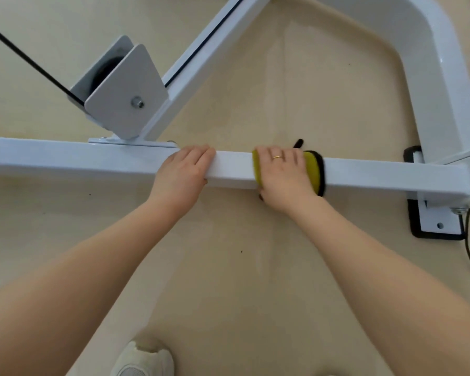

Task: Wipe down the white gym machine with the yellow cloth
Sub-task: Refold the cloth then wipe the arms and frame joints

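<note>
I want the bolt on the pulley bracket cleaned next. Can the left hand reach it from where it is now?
Probably yes: the left hand rests on the bar, and nothing lies between it and the bolt.

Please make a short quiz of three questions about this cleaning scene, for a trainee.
1. True or false: the cloth is wrapped over the bar.
2. Which hand holds the cloth: A) left hand, B) right hand?
3. Fill in: the left hand rests on the ____.

Key: 1 true; 2 B; 3 bar.
</note>
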